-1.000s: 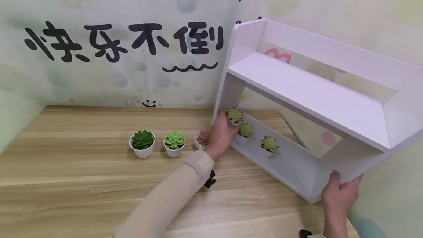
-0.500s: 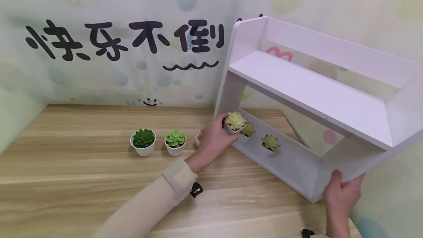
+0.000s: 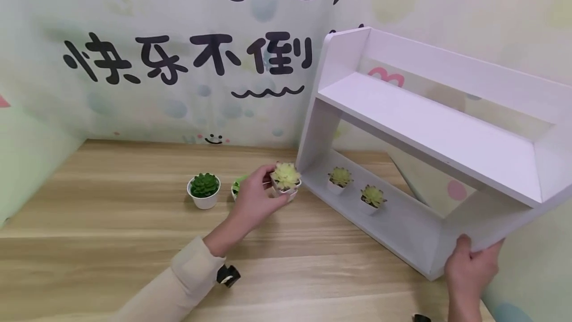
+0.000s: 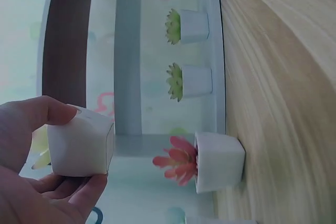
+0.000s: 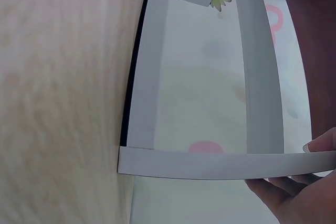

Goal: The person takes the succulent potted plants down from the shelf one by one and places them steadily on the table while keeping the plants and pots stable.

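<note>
potted succulent [image 3: 286, 177]: pale yellow-grn rosette, white squarish pot. surface = wood-grain table [image 3: 286, 262]; wall [image 3: 134, 120] behind has lg blk characters & pastel dots. left hand [image 3: 254, 200] pinches the pot by its sides, so the plant's right at the fingertips, held clear of the table. red succulent [image 4: 218, 162] stands lower than that grip, nr it; white shelf [image 3: 424, 123] w/ 2 similar succulents [image 3: 340, 178] is to its rt, side panel clasped by right hand [image 3: 471, 268].

Soft light, dimmer wrist views
</note>
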Tool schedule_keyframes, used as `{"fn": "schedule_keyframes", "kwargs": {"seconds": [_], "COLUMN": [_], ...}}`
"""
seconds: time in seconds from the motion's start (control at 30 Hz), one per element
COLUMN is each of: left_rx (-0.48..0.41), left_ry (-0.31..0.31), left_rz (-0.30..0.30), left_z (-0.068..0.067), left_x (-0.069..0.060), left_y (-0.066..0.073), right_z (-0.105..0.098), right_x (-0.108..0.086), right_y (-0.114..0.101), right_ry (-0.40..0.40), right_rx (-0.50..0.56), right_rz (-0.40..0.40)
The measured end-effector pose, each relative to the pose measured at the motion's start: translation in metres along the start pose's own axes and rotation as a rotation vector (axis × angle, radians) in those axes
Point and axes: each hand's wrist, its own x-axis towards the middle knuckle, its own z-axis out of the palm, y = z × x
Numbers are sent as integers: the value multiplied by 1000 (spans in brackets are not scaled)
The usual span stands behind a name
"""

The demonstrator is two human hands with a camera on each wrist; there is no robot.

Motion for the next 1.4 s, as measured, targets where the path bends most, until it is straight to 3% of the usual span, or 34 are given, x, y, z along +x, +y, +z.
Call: {"fn": "schedule_keyframes", "kwargs": {"seconds": [0.23,0.43,0.73,1.07,1.4], "left_rx": [1,46,40,41,-1], "left_ry": [-39,-70,-151,-297,-375], "left_rz": [-99,-133,-99,-74,-91], "left_z": [-29,-59,-98,-134,-141], "left_x": [-22,-40,-61,-63,-57], "left_y": [-15,-29,-57,-90,-117], "right_z": [-1,-1,-1,-2,-1], "right_x": [1,-1,0,0,0], "right_y": [2,2,4,5,5], "right_ry": [26,16,-9,-9,-6], "right_rx": [-7,0,-1,21,28], "right_rz": [-10,-2,18,11,14]}}
